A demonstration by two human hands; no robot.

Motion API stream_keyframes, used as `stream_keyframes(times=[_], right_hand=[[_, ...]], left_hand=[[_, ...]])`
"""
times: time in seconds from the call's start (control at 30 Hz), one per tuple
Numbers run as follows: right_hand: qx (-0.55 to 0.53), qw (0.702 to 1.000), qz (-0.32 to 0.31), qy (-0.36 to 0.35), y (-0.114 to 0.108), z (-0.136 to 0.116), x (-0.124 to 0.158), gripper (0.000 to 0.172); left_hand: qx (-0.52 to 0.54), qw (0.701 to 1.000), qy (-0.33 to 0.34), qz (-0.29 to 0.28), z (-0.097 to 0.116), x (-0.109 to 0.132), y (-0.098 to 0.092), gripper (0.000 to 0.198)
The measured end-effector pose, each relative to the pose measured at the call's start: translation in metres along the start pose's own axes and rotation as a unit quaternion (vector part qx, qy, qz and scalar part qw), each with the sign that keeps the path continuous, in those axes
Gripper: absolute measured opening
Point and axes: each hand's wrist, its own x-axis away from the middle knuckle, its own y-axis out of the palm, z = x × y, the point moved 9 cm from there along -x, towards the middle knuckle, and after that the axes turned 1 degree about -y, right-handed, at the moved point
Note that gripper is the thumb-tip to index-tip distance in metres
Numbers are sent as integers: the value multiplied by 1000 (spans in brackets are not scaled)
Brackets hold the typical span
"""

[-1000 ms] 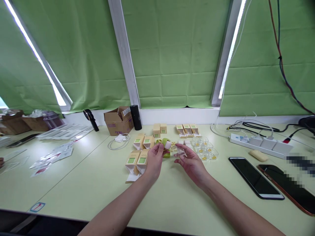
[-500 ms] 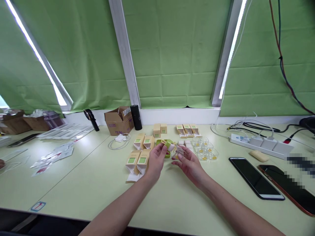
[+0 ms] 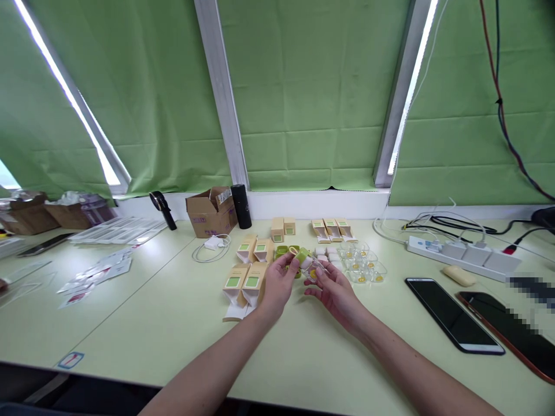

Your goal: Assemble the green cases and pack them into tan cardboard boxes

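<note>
My left hand (image 3: 277,284) pinches a small green and white piece (image 3: 302,257) just above the pale green table (image 3: 173,312). My right hand (image 3: 332,290) is closed on a small clear plastic case (image 3: 315,269), held right against the green piece. Both hands meet at the middle of the table. Left of my left hand lie several tan cartons with green labels (image 3: 243,281). Several clear cases with yellow dots (image 3: 362,263) sit to the right of my hands.
A brown cardboard box (image 3: 211,212), a black cylinder (image 3: 241,205) and a white charger with cable (image 3: 212,245) stand at the back. Two phones (image 3: 453,314) lie at the right near a white power strip (image 3: 463,252). Leaflets and trays (image 3: 104,254) cover the left side.
My hands have come together: the right hand carried the clear case leftward and up to the green piece held by my left hand.
</note>
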Motion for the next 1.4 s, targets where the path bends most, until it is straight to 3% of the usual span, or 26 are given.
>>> stream_keyframes(times=[0.73,1.07,1.4], right_hand=[[-3,1000,-3,7,-2,5,-1,49],[2,1000,14,-16,1,-3,1,55],[23,999,12,-32,-3,-4,-4,50]], left_hand=[[-18,1000,3,-4,-4,0,1,51],[-21,999,-16,-17,-7,3,5,50],[-27,999,-15,-20,-9,2,3,50]])
